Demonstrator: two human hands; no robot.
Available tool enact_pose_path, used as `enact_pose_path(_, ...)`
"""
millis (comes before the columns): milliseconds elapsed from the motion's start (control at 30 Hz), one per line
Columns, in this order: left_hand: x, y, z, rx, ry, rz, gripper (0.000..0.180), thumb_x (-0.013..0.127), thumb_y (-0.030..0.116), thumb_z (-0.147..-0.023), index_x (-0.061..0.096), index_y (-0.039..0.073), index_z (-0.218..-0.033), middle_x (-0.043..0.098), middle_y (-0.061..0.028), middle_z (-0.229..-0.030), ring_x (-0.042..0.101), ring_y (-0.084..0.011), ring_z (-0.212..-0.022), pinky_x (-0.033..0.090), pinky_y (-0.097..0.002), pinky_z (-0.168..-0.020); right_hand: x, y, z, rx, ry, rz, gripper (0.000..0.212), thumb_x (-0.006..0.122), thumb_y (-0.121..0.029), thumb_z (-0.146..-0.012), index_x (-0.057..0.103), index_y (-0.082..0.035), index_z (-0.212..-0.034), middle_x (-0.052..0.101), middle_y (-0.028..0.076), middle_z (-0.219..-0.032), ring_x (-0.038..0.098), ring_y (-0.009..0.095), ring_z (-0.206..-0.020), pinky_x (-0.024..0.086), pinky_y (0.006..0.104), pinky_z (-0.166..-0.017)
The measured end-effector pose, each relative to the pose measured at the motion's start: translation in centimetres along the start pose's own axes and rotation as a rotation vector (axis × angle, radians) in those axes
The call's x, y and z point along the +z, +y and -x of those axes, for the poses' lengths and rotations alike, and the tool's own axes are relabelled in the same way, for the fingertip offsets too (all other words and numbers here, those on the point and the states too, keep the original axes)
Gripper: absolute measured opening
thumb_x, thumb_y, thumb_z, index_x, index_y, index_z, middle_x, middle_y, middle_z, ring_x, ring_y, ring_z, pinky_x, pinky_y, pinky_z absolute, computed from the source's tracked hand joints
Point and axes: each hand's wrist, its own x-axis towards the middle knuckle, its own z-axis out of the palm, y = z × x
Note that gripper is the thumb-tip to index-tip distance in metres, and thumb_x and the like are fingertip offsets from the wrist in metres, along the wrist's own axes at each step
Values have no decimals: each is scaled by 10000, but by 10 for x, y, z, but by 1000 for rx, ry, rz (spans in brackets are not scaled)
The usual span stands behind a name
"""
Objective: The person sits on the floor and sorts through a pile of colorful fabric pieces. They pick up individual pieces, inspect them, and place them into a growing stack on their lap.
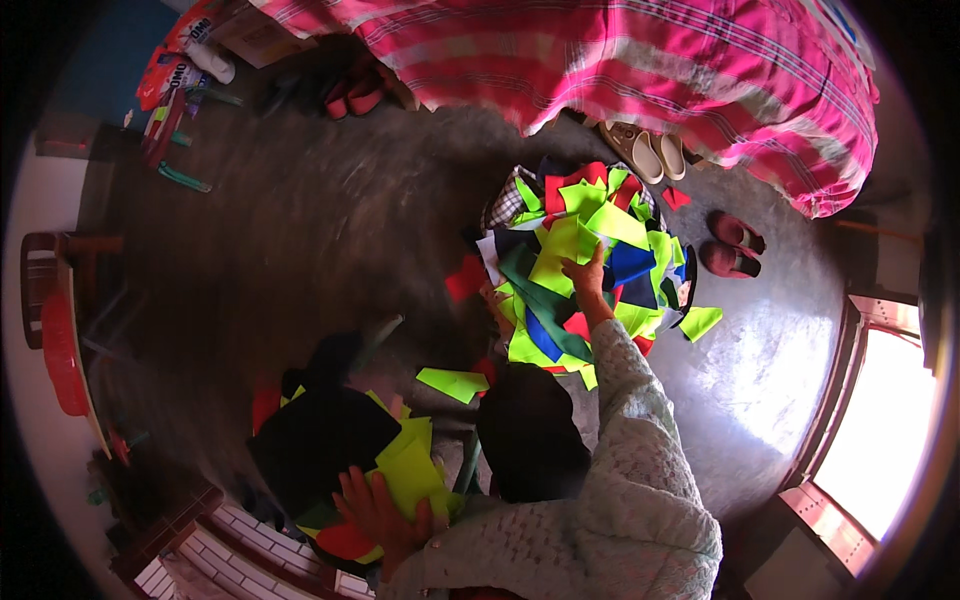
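A big heap of fabric scraps [560, 255] in neon yellow, red, blue, green, black and white rises from the floor ahead of me. My right hand [588, 279] reaches onto this heap, its thumb and a finger apart, touching the neon yellow pieces at the middle. At the lower left, my left hand [382, 515] rests with spread fingers on a smaller stack, where a neon yellow piece [410, 465] and a red scrap [345, 541] show. A large black piece [325, 440] lies just beyond those fingers. What lies under the left palm is hidden.
A bed with a pink checked cover [620, 60] stands at the far side. Tan clogs [640, 150] and dark red shoes [733, 245] lie near the heap. A loose neon scrap [452, 384] is on the floor. On the left stands a red plastic item [62, 350]; a bright opening [880, 430] is at right.
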Motion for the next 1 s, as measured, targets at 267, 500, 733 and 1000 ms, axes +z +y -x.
enact_pose_path(267, 7, -5, 1, 25, 31, -55, 729, 390, 590, -830, 333, 67, -1335, 336, -249, -1364, 303, -462, -1259, 198, -642, -979, -4, 15, 20, -277, 6, 638, 503, 774, -281, -590, 571, -32, -977, 638, 137, -883, 618, 320, -806, 488, 401, -702)
enact_pose_path(500, 8, -8, -3, 47, 39, -57, 725, 387, 580, -840, 285, 102, -1376, 304, -220, -1393, 292, -445, -1272, 194, -633, -990, -52, -4, 18, -700, -35, 924, 420, 765, -295, -618, 572, -4, -852, 530, 144, -884, 513, 327, -896, 449, 430, -732)
enact_pose_path(733, 10, -8, 7, 37, 46, -57, 725, 396, 571, -838, 287, 96, -1375, 316, -231, -1382, 304, -446, -1265, 195, -633, -990, -34, -63, -62, -552, -266, 1124, 821, 554, -16, -727, 174, -267, -1411, 618, 186, -979, 603, 352, -876, 446, 475, -785)
enact_pose_path(1000, 6, -14, -8, 119, 65, -43, 732, 398, 574, -838, 328, 49, -1343, 346, -271, -1352, 337, -459, -1242, 202, -621, -995, -53, -43, -88, -594, -192, 1599, 158, 471, -130, -828, 541, -97, -966, 636, 92, -840, 632, 268, -790, 456, 412, -711)
